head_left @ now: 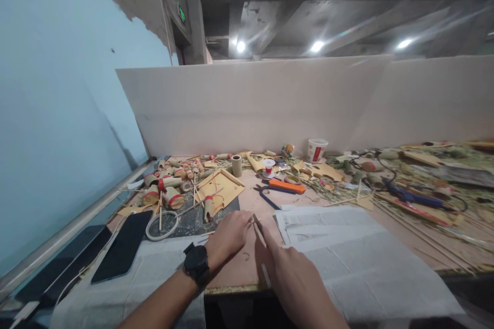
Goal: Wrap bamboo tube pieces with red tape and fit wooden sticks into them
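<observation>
My left hand [233, 229], with a dark watch on the wrist, is closed at the middle of the table. A small pale piece, mostly hidden, shows at its fingertips; I cannot make out its kind. Close against it, my right hand [287, 262] grips a knife [257, 223] with its dark blade pointing away from me beside the left fingertips. The white end of a handle sticks out below my right palm. Just beyond my left hand a bamboo tube [209, 208] with a red band stands on a dark mat [231, 209].
Newspaper sheets [358, 267] lie on both sides. To the left are a black phone [122, 247], a white ring [148, 232] and several bamboo tubes [173, 198]. Pliers [267, 199], an orange cutter [287, 185], a thread spool [268, 169] and a paper cup [317, 151] stand or lie farther back.
</observation>
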{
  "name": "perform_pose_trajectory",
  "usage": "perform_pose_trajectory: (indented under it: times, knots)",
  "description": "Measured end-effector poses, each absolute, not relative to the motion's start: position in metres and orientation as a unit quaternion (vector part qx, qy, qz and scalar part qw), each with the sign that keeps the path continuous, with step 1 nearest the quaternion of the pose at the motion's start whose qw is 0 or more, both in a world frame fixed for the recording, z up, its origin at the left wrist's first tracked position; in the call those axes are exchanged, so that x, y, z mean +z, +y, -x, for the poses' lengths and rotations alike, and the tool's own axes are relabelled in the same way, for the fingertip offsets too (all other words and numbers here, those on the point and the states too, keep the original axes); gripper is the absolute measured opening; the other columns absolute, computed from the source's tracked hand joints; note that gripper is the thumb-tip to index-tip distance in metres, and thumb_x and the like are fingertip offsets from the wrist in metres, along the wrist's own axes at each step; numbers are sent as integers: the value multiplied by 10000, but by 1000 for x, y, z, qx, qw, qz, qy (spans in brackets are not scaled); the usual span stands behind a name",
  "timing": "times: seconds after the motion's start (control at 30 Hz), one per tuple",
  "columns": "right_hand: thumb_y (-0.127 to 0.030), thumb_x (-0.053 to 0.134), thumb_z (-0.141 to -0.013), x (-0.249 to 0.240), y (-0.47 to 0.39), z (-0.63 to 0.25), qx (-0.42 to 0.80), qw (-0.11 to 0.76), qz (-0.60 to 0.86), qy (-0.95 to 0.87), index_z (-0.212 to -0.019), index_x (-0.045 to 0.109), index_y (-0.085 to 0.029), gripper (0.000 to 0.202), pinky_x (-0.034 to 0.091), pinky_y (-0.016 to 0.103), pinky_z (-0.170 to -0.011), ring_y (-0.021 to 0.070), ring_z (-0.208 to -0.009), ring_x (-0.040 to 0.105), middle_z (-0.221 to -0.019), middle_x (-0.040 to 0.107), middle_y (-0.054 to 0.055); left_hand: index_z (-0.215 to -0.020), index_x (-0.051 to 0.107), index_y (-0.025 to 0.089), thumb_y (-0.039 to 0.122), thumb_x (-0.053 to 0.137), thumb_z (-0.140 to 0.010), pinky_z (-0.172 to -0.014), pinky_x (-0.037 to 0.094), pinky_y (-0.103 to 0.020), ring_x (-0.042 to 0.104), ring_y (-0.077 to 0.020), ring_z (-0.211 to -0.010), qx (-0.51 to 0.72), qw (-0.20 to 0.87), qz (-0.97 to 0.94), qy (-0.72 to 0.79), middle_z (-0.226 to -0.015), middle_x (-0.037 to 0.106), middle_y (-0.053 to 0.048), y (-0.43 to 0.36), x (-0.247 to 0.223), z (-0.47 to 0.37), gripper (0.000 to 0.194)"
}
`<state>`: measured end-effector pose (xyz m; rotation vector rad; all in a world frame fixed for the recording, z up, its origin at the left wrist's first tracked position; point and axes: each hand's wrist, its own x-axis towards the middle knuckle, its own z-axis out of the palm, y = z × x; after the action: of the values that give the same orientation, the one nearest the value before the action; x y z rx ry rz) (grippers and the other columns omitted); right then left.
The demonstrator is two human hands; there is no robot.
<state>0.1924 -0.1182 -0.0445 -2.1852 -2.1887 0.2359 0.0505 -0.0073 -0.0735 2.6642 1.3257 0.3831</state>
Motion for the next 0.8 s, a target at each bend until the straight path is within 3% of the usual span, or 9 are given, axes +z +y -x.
perform_pose_trajectory:
  times: [0.4,0.8]
  knots:
    - [-55,449,-919,-48,-115,-189,67,26,708,-703,-1567,280,-243,695,404,251,-581,263,-833,744,-904,758,117,-885,607,196,218,402,-988,-717,429,-284,678,-219,-893,134,60,-890,432,-942,729,-81,-6,-72,-50,230]
    - [-42,421,-923,-49,-114,-189,74,21,707,-703,-1566,290,-230,683,358,260,-552,263,-829,741,-905,760,120,-885,608,190,222,383,-996,-715,429,-285,678,-222,-888,140,63,-887,434,-942,726,-89,-4,-75,-50,253]
